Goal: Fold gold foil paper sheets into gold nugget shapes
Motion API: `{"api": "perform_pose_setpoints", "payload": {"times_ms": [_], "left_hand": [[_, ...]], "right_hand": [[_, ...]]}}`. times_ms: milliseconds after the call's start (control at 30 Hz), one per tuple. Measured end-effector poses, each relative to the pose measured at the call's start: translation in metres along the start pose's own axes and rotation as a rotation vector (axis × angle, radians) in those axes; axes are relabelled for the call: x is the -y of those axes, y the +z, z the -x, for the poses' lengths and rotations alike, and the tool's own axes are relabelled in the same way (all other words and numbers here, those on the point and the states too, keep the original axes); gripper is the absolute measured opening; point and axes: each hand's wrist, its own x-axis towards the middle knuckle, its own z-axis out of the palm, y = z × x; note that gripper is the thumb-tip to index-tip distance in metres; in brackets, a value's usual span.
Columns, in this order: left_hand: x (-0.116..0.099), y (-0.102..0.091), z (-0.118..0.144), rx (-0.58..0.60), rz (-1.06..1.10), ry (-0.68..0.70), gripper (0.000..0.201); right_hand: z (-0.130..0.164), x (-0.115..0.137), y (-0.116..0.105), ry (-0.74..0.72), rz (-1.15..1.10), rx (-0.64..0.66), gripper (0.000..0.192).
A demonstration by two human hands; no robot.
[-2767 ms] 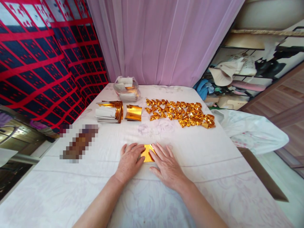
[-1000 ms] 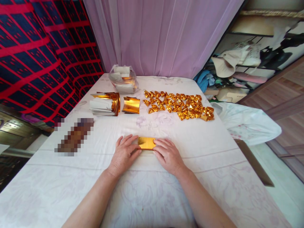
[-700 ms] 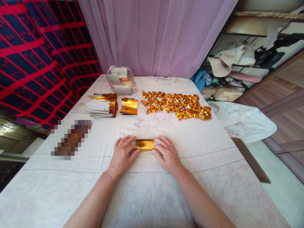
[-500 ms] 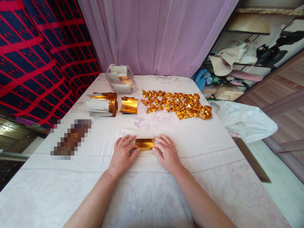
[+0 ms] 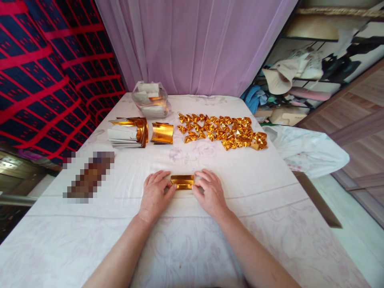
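A small gold foil paper [image 5: 182, 181], folded into a narrow strip, lies on the white patterned cloth [image 5: 192, 240] in front of me. My left hand [image 5: 155, 195] grips its left end with thumb and fingers. My right hand [image 5: 209, 193] grips its right end the same way. Both hands rest on the cloth and press the strip flat between them.
Beyond the hands lies a spread of several folded gold pieces [image 5: 223, 132]. To its left stand a curled gold sheet [image 5: 162, 133], a stack of gold and white sheets [image 5: 128, 132] and a clear bag of paper [image 5: 151, 100]. A blurred object [image 5: 89, 178] sits left. White bundle [image 5: 306, 150] at right edge.
The gold paper went from a wider folded shape to a narrow strip. My hands closed in on its two ends and my fingers curled onto it.
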Motion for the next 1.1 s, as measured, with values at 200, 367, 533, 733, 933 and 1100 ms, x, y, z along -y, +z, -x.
{"api": "perform_pose_setpoints", "payload": {"times_ms": [200, 367, 533, 733, 933, 1100], "left_hand": [[-0.002, -0.0005, -0.0005, 0.008, 0.004, -0.019, 0.015], [-0.0017, -0.0005, -0.0002, 0.013, 0.006, -0.02, 0.015], [-0.0023, 0.0004, 0.0003, 0.003, 0.0, -0.016, 0.015], [-0.0027, 0.0015, 0.0002, -0.011, -0.003, -0.016, 0.017], [-0.0008, 0.0022, 0.0003, -0.03, 0.015, -0.002, 0.018], [0.0, 0.0028, 0.0005, -0.03, 0.013, 0.003, 0.018]], "right_hand": [[0.0007, -0.0008, 0.0021, 0.009, -0.03, -0.029, 0.014], [0.0006, -0.0007, 0.0021, 0.009, -0.013, -0.03, 0.012], [-0.0003, 0.0006, 0.0015, 0.008, 0.012, -0.024, 0.012], [-0.0003, 0.0011, 0.002, 0.006, 0.025, -0.017, 0.013], [0.0004, 0.0015, 0.0022, 0.005, 0.023, -0.024, 0.013], [0.0008, 0.0026, 0.0026, 0.012, 0.02, -0.029, 0.013]]}}
